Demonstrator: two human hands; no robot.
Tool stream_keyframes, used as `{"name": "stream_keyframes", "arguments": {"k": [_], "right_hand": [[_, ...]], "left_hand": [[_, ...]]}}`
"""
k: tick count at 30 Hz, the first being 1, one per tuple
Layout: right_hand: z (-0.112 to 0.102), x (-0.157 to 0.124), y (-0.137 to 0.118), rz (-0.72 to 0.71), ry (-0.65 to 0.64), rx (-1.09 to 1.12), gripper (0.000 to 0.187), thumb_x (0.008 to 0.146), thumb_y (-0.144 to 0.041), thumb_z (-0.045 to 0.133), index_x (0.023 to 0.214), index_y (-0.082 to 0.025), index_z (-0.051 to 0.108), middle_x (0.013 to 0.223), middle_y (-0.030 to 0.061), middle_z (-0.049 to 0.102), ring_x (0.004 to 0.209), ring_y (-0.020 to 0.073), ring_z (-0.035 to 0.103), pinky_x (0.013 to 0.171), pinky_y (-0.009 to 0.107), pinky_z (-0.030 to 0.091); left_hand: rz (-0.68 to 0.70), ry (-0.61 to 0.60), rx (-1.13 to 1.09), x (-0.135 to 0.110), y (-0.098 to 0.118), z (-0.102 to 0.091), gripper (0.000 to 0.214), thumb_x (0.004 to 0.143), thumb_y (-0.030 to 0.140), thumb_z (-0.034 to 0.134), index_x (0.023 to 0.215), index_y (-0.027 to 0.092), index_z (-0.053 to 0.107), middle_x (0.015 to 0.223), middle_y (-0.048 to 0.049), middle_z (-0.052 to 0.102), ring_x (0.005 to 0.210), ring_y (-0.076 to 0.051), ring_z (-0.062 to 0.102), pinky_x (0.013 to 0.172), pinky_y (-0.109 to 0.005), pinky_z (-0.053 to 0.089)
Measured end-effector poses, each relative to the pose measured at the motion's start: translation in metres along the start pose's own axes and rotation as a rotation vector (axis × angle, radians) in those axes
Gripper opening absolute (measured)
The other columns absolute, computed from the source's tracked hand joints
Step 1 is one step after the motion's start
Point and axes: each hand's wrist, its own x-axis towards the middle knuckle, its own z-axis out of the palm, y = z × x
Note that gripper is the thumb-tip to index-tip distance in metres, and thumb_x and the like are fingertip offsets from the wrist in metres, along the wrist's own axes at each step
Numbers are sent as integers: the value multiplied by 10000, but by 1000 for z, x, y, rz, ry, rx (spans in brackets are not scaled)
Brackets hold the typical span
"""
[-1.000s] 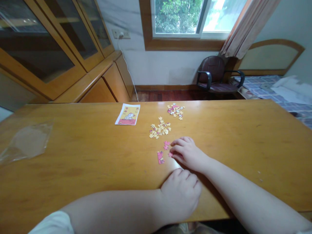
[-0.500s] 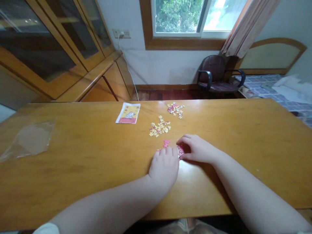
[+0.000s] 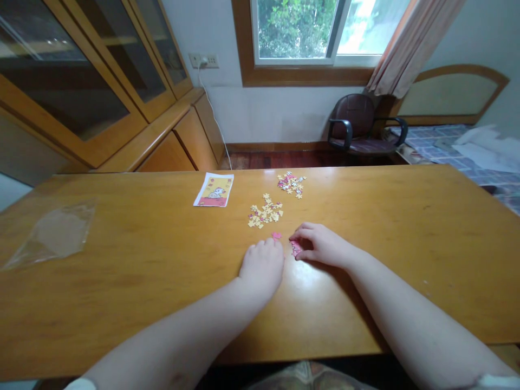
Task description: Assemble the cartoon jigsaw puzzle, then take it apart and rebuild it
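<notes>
My right hand (image 3: 323,245) curves its thumb and fingers around a small section of joined pink jigsaw pieces (image 3: 296,248) lying on the table. My left hand (image 3: 263,266) rests just to the left of it, knuckles up and fingers curled down; whatever is under the fingertips is hidden. A loose pink jigsaw piece (image 3: 277,235) shows just beyond the left fingertips. Farther off lies a spread of mostly yellow jigsaw pieces (image 3: 266,212). Behind that is a mixed pile of yellow, pink and white pieces (image 3: 290,184).
A picture card (image 3: 214,190) with a white animal on yellow and pink lies at the far left of the pieces. A clear plastic bag (image 3: 60,233) is flat on the wooden table (image 3: 162,260) at left. Beyond the far edge stands an office chair (image 3: 354,124).
My left hand has shifted left, away from the joined pink pieces, opening a gap between the hands. My right hand and the pink section have moved slightly left.
</notes>
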Motion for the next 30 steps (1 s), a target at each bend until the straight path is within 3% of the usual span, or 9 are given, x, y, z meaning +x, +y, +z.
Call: {"name": "stream_keyframes", "arguments": {"k": [11, 30], "right_hand": [[6, 1, -8, -54, 42, -11, 368, 748, -346, 717, 1077, -191, 663, 981, 83, 630, 913, 198, 595, 841, 328, 463], [11, 1, -14, -60, 51, -23, 319, 805, -363, 660, 1079, -200, 661, 978, 85, 624, 909, 194, 594, 828, 328, 463]], "left_hand": [[-21, -79, -172, 9, -9, -1, 223, 838, 272, 506, 999, 154, 606, 990, -129, 645, 897, -249, 641, 769, -360, 502], [106, -60, -253, 12, -12, 3, 208, 813, 257, 500, 981, 179, 596, 980, -100, 637, 921, -248, 629, 809, -359, 498]]}}
